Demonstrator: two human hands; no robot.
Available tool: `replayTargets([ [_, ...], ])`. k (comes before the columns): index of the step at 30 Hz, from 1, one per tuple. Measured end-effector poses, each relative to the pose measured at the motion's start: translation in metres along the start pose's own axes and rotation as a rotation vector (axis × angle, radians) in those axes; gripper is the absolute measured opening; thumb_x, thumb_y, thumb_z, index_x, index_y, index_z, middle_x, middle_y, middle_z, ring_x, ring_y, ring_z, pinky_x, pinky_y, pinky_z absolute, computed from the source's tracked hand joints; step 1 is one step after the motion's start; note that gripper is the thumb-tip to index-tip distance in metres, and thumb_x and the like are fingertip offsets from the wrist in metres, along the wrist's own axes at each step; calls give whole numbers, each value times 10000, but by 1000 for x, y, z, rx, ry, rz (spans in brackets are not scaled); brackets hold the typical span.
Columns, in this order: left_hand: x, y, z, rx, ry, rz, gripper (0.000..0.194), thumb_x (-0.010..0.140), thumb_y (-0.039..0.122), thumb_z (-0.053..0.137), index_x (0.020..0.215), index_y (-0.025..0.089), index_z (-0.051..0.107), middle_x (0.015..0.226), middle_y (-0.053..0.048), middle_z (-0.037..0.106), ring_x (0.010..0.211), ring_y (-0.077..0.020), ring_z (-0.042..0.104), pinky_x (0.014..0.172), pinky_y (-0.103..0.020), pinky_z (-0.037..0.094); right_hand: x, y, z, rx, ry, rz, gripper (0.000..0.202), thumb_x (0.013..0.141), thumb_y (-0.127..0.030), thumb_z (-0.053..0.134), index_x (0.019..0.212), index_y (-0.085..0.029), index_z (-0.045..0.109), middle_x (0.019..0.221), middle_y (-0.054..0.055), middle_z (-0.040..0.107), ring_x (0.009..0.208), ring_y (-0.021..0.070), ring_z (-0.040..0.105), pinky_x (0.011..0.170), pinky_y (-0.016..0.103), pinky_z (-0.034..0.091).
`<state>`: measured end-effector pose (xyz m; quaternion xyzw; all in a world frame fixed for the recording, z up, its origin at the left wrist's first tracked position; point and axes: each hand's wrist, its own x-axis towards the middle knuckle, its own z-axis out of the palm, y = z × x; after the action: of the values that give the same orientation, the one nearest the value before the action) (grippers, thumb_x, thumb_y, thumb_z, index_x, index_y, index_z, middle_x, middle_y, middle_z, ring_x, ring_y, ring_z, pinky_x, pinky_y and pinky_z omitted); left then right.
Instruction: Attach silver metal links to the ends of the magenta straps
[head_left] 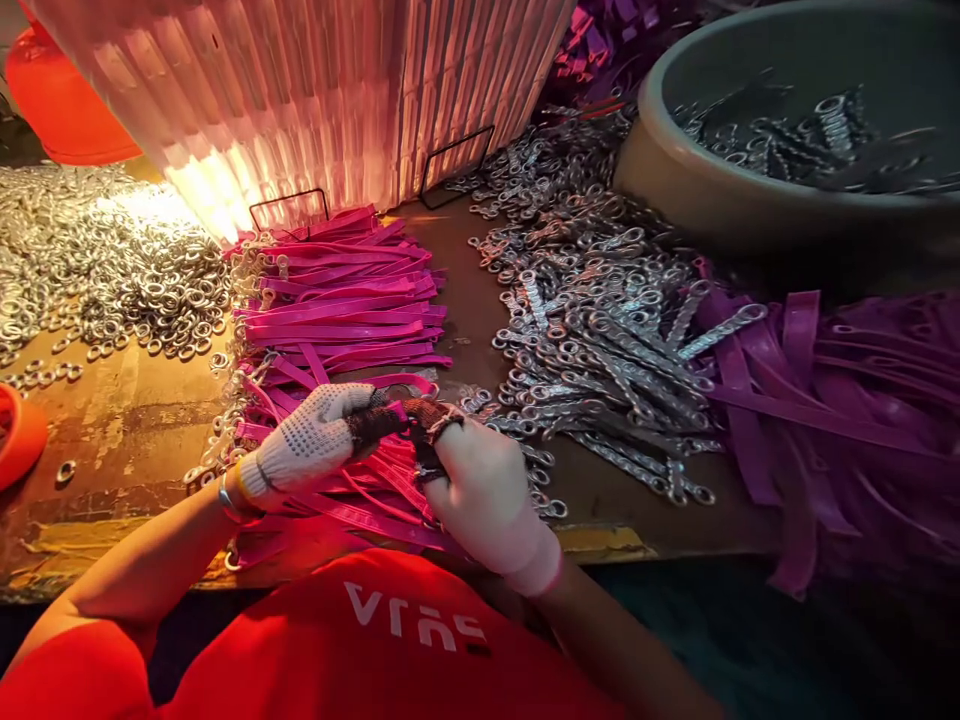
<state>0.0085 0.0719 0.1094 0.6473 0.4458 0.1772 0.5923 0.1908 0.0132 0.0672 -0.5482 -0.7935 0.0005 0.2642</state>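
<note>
In a white glove with dotted grip and dark fingertips, my left hand (311, 440) is closed in a pinch on a pink strap (399, 410). My right hand (484, 490), in a white glove with dark, worn fingertips, meets it there, its fingers closed on the same strap. The dark fingertips hide most of the held part. Under both hands lies a pile of pink straps (345, 325), with small metal rings along their left ends. To the right of my right hand is a heap of twisted metal pieces with looped ends (600, 350).
A heap of metal rings (150, 270) covers the left of the table, near an orange container (19, 435). A translucent corrugated panel (322, 100) leans at the back, with wire stands. A large grey basin (652, 150) and purple straps (817, 410) are at right.
</note>
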Motion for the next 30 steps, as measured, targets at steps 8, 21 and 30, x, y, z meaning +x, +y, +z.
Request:
replayTargets([
  [8, -7, -19, 13, -18, -42, -65, 402, 893, 503, 532, 710, 145, 520, 631, 29, 452, 576, -76, 348, 518, -202, 279, -7, -4, 14, -109, -76, -12, 216, 635, -96, 511, 764, -174, 666, 771, 81, 624, 644, 186, 480, 588, 303, 314],
  [21, -3, -56, 17, 115, -150, 59, 98, 799, 247, 534, 784, 154, 563, 714, 8, 574, 646, -110, 477, 604, -219, 383, -5, -3, 17, -110, -191, -56, 172, 659, -91, 506, 710, -187, 639, 718, 78, 618, 638, 192, 492, 584, 304, 341],
  [30, -3, -52, 20, 7, 38, 37, 379, 920, 462, 540, 722, 140, 549, 646, 23, 510, 592, -84, 418, 546, -198, 332, 0, 3, 2, -6, -473, 57, 262, 698, -106, 509, 915, -168, 644, 855, 96, 700, 733, 222, 612, 647, 298, 410],
])
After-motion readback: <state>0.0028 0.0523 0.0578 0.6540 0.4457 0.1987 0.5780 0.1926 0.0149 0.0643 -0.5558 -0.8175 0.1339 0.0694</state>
